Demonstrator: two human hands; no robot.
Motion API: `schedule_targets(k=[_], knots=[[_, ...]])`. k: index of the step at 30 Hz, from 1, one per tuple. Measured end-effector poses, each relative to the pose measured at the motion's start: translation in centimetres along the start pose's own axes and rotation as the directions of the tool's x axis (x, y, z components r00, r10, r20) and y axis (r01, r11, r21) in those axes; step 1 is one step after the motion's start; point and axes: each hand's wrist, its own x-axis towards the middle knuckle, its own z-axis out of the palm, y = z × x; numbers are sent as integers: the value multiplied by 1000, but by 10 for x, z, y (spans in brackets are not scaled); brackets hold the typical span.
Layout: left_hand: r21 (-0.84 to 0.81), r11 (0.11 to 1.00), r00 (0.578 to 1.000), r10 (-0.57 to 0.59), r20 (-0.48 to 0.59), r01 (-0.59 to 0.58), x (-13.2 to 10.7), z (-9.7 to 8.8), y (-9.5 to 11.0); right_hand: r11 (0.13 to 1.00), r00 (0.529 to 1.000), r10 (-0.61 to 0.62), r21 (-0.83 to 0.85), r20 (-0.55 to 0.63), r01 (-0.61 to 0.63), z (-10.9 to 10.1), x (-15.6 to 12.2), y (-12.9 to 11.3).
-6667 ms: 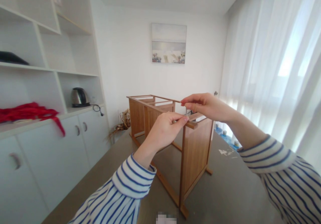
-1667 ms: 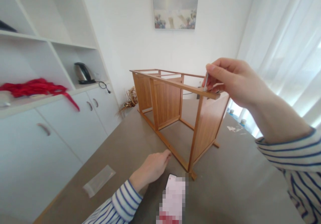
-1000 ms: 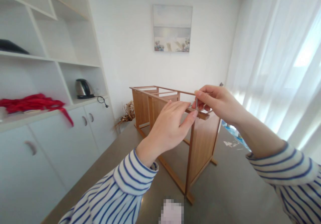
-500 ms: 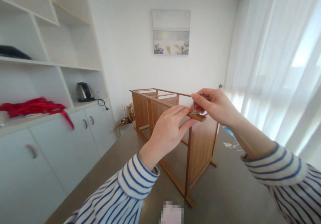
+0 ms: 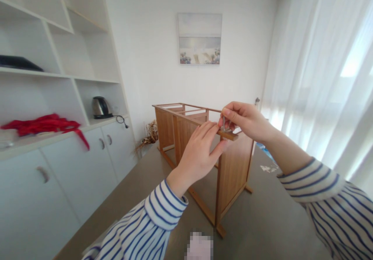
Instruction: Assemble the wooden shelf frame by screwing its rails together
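Observation:
A brown wooden frame with slatted panels stands on a grey table. My left hand is raised to the near end of the frame's top rail, fingers and thumb closed on the rail. My right hand pinches a small metal screw that stands upright on that rail end. Both sleeves are white with blue stripes.
White shelving and cupboards run along the left, with a kettle and red cloth on the counter. A blurred phone lies at the table's near edge. Sheer curtains hang at the right.
My left hand came up from the table by the phone to the rail end. My right hand has kept the screw at the same spot on the rail.

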Motion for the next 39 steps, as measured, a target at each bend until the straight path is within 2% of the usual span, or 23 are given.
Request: schedule_targets(k=[6,12,19,21,24,28,30,33,35,39], knots=[[-5,1000,1000,8,15,-8,0,1,0,998,1000,-20,66,-6,20,1,0,8],[-20,1000,1000,12,1,-12,0,1,0,996,996,-24,89,-80,32,5,-2,8],[-17,1000,1000,13,14,-13,0,0,-1,992,994,-95,79,-51,99,4,2,9],[-18,1000,1000,8,19,-8,1,0,-1,993,995,-83,80,-54,87,5,2,10],[-28,999,1000,16,17,-15,0,0,-1,994,994,-38,99,-98,48,10,-1,11],[-32,999,999,25,19,-25,0,1,-3,993,986,-53,94,-160,69,14,-5,12],[-31,999,1000,21,23,-20,-1,1,-3,991,968,-79,88,-240,103,10,-3,8],[-25,1000,999,6,33,-5,-2,0,-3,984,897,-142,42,-419,175,-1,6,-9],[-24,1000,999,4,34,-3,-2,0,-2,984,884,-167,-20,-437,176,-9,9,-22],[-19,1000,1000,3,26,-2,-2,0,-2,989,918,-142,-88,-371,117,-14,-7,-31]])
